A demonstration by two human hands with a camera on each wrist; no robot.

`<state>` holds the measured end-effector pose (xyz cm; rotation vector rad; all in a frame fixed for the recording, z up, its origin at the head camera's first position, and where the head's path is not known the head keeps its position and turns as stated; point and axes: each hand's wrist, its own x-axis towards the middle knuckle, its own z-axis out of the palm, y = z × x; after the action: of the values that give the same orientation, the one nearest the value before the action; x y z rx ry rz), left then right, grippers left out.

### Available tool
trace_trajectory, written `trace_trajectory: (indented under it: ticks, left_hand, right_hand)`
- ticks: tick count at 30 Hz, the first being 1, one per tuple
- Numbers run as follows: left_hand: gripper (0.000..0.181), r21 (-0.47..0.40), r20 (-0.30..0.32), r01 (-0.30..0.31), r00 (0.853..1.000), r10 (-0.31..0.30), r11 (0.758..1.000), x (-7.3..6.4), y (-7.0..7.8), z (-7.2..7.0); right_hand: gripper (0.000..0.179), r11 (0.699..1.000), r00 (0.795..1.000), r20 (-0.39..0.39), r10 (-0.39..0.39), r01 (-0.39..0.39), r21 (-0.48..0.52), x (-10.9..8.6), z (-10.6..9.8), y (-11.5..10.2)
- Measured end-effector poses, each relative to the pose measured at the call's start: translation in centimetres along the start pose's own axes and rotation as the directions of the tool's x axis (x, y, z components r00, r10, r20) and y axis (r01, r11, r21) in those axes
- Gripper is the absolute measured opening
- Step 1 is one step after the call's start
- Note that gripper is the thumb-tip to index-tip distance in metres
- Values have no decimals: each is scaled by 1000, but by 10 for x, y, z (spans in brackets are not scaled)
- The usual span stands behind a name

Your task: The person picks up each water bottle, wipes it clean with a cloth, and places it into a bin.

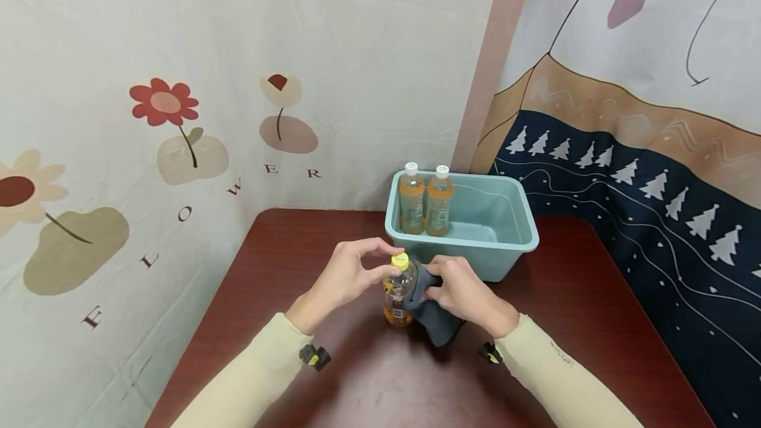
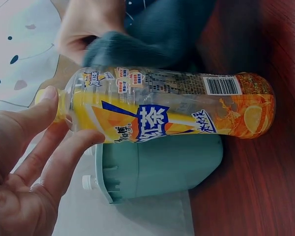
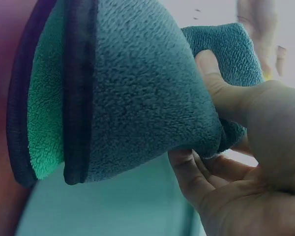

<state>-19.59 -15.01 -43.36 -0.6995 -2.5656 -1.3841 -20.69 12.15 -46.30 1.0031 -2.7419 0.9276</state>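
Observation:
A clear plastic iced-tea bottle [image 2: 172, 105] with an orange and yellow label and a yellow cap [image 1: 400, 261] stands upright on the table. My left hand [image 1: 351, 271] pinches it by the cap between thumb and fingers. In my right hand [image 1: 466, 292] is a folded grey-blue cloth [image 3: 137, 93], gripped between thumb and fingers. The cloth lies against the bottle's right side in the head view, and its loose end hangs down toward the tabletop. Its dark edging and a brighter green inner face show in the right wrist view.
Behind the hands stands a light teal plastic bin [image 1: 493, 253]. Two white-capped bottles with pale amber contents, a left one [image 1: 411, 203] and a right one [image 1: 438, 207], stand at its left end. The dark red table [image 1: 285, 243] backs onto a printed curtain.

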Motion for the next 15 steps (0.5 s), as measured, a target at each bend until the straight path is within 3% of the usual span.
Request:
trace_trajectory:
  ticks: [6,15]
  left_hand:
    - [33,-9,-5,12,1000,-12,1000,-1,1,-2]
    - [31,-21,4,4,1000,-4,1000,0,2,-3]
  right_hand:
    - [53,999,998,-61,-33,35,25,5,-20,-15]
    - [48,996,994,-81,-73,77,46,13,-29,-31]
